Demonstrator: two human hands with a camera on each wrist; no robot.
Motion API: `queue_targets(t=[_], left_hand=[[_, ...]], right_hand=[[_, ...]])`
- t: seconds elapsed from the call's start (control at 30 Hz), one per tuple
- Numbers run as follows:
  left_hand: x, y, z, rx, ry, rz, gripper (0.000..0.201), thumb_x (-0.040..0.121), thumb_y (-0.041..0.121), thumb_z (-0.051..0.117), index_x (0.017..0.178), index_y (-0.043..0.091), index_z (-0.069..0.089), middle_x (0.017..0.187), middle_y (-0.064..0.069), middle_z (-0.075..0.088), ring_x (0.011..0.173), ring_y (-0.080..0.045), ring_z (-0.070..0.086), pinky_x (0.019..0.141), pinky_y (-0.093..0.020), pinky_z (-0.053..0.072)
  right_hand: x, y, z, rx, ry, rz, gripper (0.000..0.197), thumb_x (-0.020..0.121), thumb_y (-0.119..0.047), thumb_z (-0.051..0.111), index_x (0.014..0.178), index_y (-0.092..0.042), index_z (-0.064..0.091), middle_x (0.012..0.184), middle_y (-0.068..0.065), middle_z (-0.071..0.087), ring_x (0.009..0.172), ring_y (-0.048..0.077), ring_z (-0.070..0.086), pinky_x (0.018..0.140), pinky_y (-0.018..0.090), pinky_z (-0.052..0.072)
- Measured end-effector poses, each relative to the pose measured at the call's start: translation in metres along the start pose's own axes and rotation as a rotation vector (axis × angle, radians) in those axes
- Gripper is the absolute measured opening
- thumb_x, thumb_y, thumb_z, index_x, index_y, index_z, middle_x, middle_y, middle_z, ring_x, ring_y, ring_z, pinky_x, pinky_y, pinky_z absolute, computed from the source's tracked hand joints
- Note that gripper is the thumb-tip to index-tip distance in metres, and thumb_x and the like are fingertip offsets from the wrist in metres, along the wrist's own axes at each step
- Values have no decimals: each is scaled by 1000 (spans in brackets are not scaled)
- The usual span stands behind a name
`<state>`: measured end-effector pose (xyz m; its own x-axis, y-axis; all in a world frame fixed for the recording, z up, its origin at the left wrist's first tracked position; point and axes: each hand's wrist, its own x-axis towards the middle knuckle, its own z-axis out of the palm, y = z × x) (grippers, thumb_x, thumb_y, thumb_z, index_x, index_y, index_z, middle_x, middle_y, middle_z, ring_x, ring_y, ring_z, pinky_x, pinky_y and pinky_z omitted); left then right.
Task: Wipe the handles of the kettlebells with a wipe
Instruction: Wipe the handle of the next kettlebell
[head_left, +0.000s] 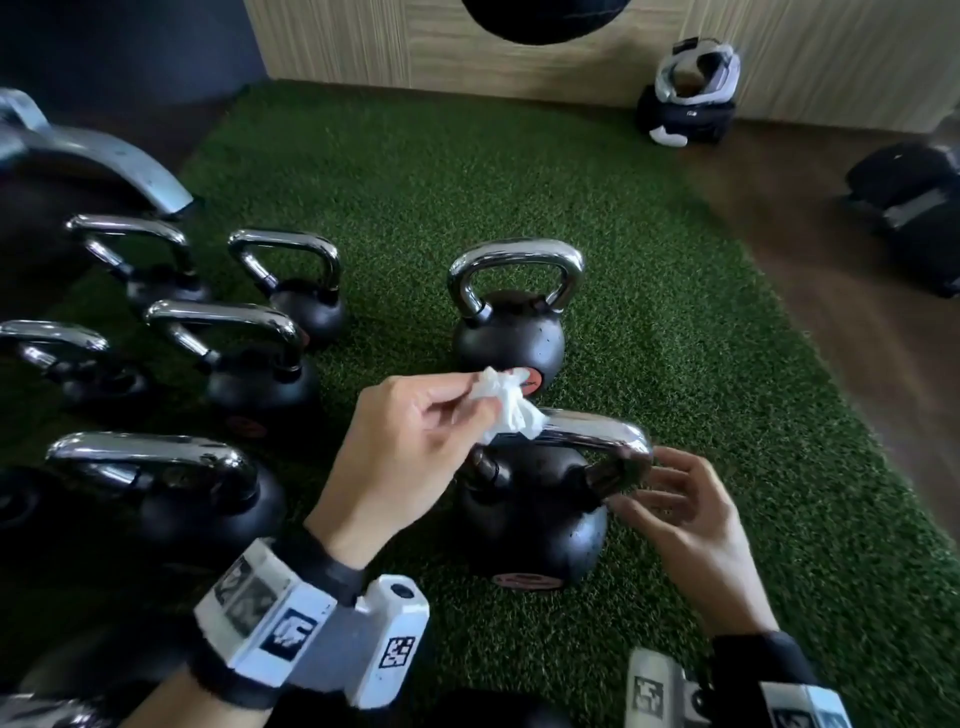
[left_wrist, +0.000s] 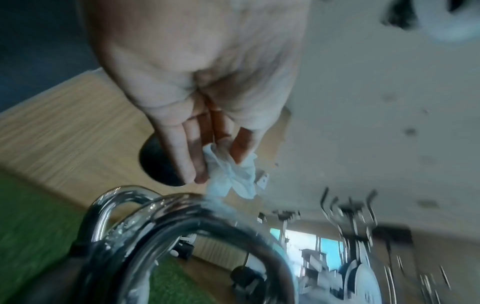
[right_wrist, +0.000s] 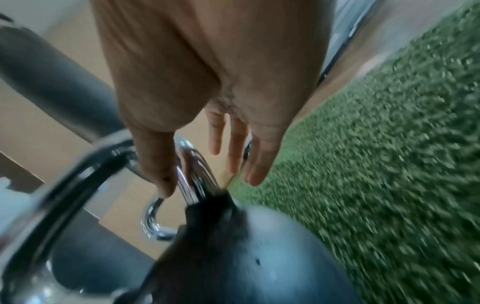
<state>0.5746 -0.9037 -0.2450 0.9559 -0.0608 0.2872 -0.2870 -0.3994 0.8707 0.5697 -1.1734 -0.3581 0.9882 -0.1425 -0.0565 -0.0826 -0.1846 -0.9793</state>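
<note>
Pinched between thumb and fingertips of the left hand (head_left: 410, 441), a crumpled wipe (head_left: 506, 410) is laid on the chrome handle (head_left: 597, 434) of the nearest kettlebell (head_left: 535, 519) on green turf (head_left: 701, 364); the right hand (head_left: 685, 525) is held beside the handle, fingers loosely spread, nothing gripped.

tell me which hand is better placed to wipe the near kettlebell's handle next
Left. The left hand already pinches the wipe against the handle; the right hand is open and empty beside it.
</note>
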Motion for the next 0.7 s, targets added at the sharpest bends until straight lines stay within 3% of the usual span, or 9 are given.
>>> queue_targets(t=[0.03,0.1,0.17,0.23,0.3,0.37,0.43,0.53,0.7], left_hand=[[1,2,5,95,52,101,16,96,13,70,104,21,82,92,25,76,81,16,69,71,-9,54],[4,-3,21,232,67,216,16,99,21,67,102,23,82,97,21,78,90,7,72,75,-23,60],[4,-13,37,366,72,260,15,97,22,66,93,19,80,99,12,79,92,-5,75,78,-32,61],[5,-16,48,466,74,264,13,95,20,65,96,19,78,109,12,78,100,-10,74,89,-31,58],[3,-16,55,518,60,275,17,95,21,64,104,20,78,119,14,75,112,-7,70,103,-30,52],[2,-16,54,507,50,292,22,95,19,63,110,19,79,123,13,74,117,-4,67,107,-29,49],[2,-22,40,463,72,293,25,95,15,63,113,18,79,123,11,74,115,-2,68,106,-28,51],[-2,-41,17,470,167,319,23,91,10,66,111,9,79,114,3,77,108,-5,71,93,-27,57],[-15,-70,20,442,203,289,24,95,11,65,115,5,77,119,-1,75,109,-6,71,96,-25,57]], right_hand=[[4,7,7,26,-47,30,59,74,-13,91,123,-31,64,111,-7,76,100,11,75,81,27,59],[9,18,20,53,-92,31,54,74,-6,89,121,-19,68,107,-6,79,98,8,76,75,16,57],[11,24,30,-1,-71,-39,40,74,-5,89,109,-17,74,97,-12,80,86,1,74,70,10,53],[11,30,34,4,-42,-72,31,76,-5,87,101,-17,75,93,-13,80,79,-4,72,67,9,51],[11,35,35,46,-18,-73,28,76,-4,87,98,-17,76,91,-8,80,79,-1,73,67,12,53],[11,39,36,46,-17,-79,27,76,-8,87,98,-18,76,91,-6,80,81,2,74,68,13,53],[10,39,35,25,-21,-79,26,76,-12,88,98,-19,77,91,-8,80,81,2,73,67,12,53],[9,38,34,54,-28,-70,26,75,-18,88,98,-21,77,92,-9,80,83,1,74,68,13,53],[6,38,36,41,-16,-58,31,73,-28,88,101,-26,77,97,-11,80,91,2,74,71,16,54]])
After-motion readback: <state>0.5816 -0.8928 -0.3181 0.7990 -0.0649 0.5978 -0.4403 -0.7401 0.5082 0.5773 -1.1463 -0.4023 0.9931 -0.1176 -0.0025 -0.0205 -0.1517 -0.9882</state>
